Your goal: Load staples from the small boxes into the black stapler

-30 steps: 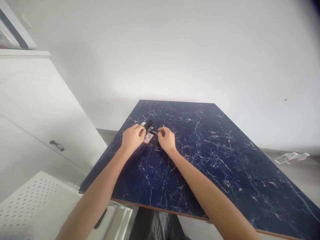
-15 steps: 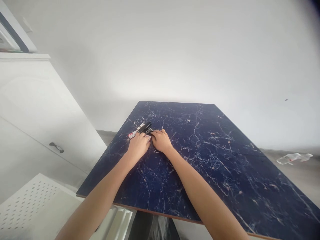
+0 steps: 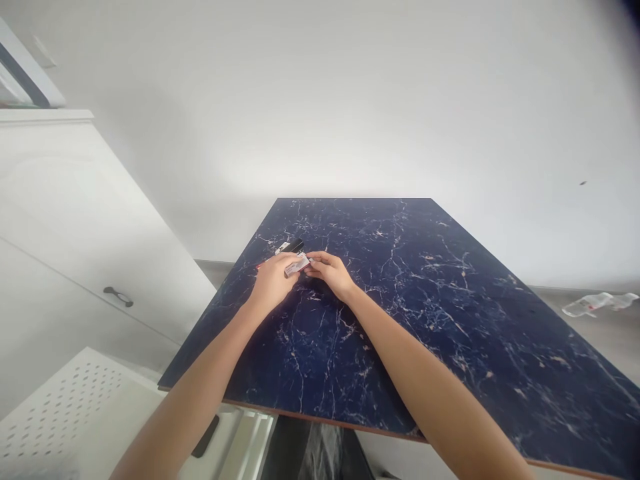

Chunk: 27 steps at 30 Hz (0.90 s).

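Observation:
My left hand [image 3: 274, 280] is closed around a small white printed box [image 3: 297, 265], held just above the table. My right hand [image 3: 330, 272] pinches at the right end of that box with thumb and fingertips, which partly cover it. Right behind my left hand lies a black object [image 3: 295, 246] that looks like a stapler. A white piece with dark print [image 3: 283, 247] sits against its left side. Beside my left knuckles a bit of something red [image 3: 261, 265] shows; my hand hides the rest.
The dark blue marbled table [image 3: 400, 280] reaches back to a white wall [image 3: 350, 100]. A white cabinet [image 3: 100, 220] with a dark handle stands on the left. Below it is a white perforated panel [image 3: 65, 407]. A clear plastic bottle [image 3: 587, 305] lies beyond the right edge.
The small box has come up into view between my hands, its printed face turned upward. My right hand has turned, and its thumb and fingertips now meet the box's end.

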Each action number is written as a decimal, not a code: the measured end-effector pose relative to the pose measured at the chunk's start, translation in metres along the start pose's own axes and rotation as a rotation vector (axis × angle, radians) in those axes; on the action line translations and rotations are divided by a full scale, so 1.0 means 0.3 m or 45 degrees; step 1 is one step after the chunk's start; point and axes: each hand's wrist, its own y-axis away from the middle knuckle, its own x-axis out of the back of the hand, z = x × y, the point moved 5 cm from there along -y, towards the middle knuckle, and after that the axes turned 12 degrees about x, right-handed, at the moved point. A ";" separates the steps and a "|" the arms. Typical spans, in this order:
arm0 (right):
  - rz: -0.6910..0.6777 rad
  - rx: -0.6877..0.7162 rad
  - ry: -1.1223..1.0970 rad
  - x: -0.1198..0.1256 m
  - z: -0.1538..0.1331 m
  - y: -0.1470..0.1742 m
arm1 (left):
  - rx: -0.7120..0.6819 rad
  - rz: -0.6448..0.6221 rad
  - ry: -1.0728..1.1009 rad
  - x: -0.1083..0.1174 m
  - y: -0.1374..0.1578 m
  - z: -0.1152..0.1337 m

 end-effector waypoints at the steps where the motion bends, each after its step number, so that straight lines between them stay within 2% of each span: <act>1: -0.009 -0.037 -0.093 0.002 0.000 0.004 | 0.028 0.012 0.045 -0.004 -0.002 -0.012; 5: -0.001 -0.089 -0.210 0.018 -0.006 0.011 | 0.152 0.019 0.272 -0.006 -0.011 -0.059; 10: 0.036 -0.093 -0.174 0.016 0.005 0.002 | 0.163 -0.034 0.430 0.008 -0.016 -0.053; 12: 0.089 -0.085 -0.150 0.020 0.008 0.000 | 0.234 -0.180 0.611 -0.003 -0.019 -0.053; 15: 0.134 -0.098 -0.196 0.025 0.012 0.001 | 0.413 -0.478 1.021 -0.033 -0.019 -0.066; 18: 0.144 -0.116 -0.237 0.029 0.013 0.004 | 0.494 -0.601 1.266 -0.043 -0.019 -0.080; 24: 0.163 -0.118 -0.230 0.034 0.013 0.002 | 0.400 -0.687 1.343 -0.034 -0.019 -0.075; 27: 0.152 -0.133 -0.201 0.030 0.014 0.001 | 0.410 -0.731 1.307 -0.030 -0.019 -0.076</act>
